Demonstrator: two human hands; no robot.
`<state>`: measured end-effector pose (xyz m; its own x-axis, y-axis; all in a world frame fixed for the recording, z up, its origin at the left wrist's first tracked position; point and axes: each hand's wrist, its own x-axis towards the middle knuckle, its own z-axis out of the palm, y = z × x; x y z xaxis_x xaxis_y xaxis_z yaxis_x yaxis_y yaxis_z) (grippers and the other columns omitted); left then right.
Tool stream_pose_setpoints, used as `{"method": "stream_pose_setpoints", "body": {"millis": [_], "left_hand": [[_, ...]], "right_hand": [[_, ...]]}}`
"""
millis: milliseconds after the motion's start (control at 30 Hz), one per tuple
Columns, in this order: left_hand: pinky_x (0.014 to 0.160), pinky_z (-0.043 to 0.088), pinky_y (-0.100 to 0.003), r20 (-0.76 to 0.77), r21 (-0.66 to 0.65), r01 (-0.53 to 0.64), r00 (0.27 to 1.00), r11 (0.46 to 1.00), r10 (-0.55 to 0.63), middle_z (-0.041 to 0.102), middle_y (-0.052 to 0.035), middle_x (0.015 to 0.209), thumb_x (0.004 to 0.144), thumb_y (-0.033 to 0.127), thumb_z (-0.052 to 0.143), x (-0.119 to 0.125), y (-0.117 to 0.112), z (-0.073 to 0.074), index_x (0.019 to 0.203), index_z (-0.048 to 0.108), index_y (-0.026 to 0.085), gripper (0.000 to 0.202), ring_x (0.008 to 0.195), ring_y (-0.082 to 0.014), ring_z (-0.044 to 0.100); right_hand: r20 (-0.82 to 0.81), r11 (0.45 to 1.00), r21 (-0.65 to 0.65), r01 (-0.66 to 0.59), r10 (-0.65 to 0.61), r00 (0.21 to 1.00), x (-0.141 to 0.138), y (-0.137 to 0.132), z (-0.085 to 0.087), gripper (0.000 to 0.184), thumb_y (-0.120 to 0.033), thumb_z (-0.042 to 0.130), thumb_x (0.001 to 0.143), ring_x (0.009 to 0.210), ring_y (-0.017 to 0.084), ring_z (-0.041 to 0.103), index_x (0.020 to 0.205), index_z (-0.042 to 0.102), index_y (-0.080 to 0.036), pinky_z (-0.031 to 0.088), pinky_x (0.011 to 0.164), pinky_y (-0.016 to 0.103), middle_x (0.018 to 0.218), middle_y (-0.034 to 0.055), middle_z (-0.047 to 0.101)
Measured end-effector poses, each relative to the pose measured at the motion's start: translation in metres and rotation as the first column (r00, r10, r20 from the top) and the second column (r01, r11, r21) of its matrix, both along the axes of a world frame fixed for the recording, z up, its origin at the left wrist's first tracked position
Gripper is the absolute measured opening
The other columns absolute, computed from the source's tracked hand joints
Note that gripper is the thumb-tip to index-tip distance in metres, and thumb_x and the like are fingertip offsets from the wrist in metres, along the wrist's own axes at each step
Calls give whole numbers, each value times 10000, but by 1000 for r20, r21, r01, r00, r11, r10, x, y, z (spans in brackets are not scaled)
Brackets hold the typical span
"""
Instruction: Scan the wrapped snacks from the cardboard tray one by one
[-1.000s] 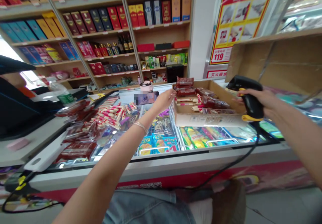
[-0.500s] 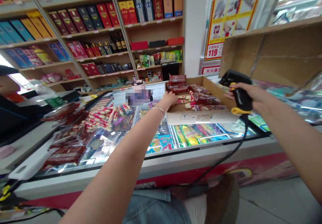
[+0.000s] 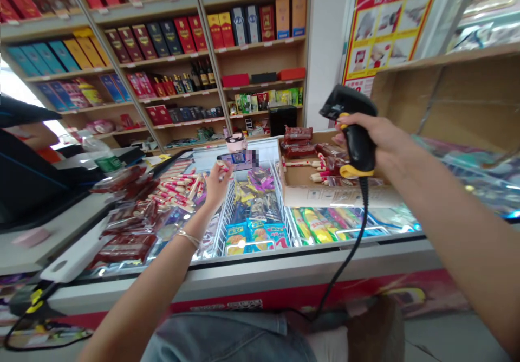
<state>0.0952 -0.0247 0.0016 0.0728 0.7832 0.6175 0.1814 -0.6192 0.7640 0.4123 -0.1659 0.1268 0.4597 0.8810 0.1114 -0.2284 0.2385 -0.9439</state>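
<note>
My right hand [image 3: 376, 134] is wrapped round a black and yellow barcode scanner [image 3: 357, 140], raised in front of the cardboard box. A cable hangs from the scanner's grip. My left hand [image 3: 218, 185] is closed on a small red-and-cream wrapped sausage [image 3: 222, 168], partly hidden by the fingers. It is above the freezer top, between a pile of similar sausages [image 3: 174, 191] and the open box [image 3: 303, 196]. Inside the box lie more wrapped sausages and dark red-brown packets [image 3: 298, 134]. A phone [image 3: 239, 160] stands just beyond my left hand.
Brown vacuum packs [image 3: 125, 247] and a white handled board [image 3: 75, 256] lie at the left. Below the glass, a wire basket [image 3: 289, 224] holds snack bags. A large open carton [image 3: 467, 91] stands at the right. Shelves [image 3: 260, 42] of boxes line the back.
My left hand has left the box and moved left over the freezer, holding a sausage. My right hand has brought the scanner left and slightly up. The view has shifted a little.
</note>
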Motion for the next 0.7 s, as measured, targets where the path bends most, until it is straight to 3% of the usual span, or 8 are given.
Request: {"method": "stream_pose_setpoints", "body": {"millis": [67,167,333,500,600,700], "left_hand": [[646,551,-263,92,-64,-66,993,996,72,624,-41,903,726,384,625,-15,7,-10,856,523,194,252,855,-166,630],[686,561,-294,256,-142,-99,957,985,133,610,-36,835,740,429,598,-22,15,-14,837,513,188,273,813,-153,629],[752,558,-336,395,-241,-80,902,967,173,589,-39,798,826,513,460,-22,14,-8,848,500,180,337,794,-142,625],[781,546,-344,431,-224,-58,890,973,152,614,-60,861,824,542,464,-23,12,-6,944,518,182,384,888,-163,628],[787,542,-341,421,-209,-41,898,977,128,620,-63,859,801,560,497,-22,11,-5,945,545,181,409,921,-178,628],[786,541,-337,406,-218,-37,905,975,126,635,-71,893,812,560,483,-21,10,-4,945,551,184,405,914,-172,631]], "right_hand": [[10,991,46,-128,128,992,-41,13,0,143,-146,657,722,523,81,593,844,607,-91,483,487,168,691,35,626],[16,960,69,-271,270,963,-100,34,-14,222,-163,688,675,524,79,586,867,591,-112,474,464,152,694,23,633],[-37,887,1,-462,461,886,-166,68,-66,219,-138,696,644,531,81,591,827,577,-120,504,517,162,704,38,660],[-56,882,-98,-461,458,887,-177,86,-116,197,-116,691,637,513,102,600,806,590,-120,502,499,190,684,42,657],[-45,903,-161,-399,397,917,-174,83,-128,182,-106,677,633,489,106,589,796,596,-109,471,443,183,654,36,641],[-54,896,-207,-392,389,920,-173,78,-128,161,-106,654,644,485,107,586,795,601,-105,464,435,178,639,35,635]]}}
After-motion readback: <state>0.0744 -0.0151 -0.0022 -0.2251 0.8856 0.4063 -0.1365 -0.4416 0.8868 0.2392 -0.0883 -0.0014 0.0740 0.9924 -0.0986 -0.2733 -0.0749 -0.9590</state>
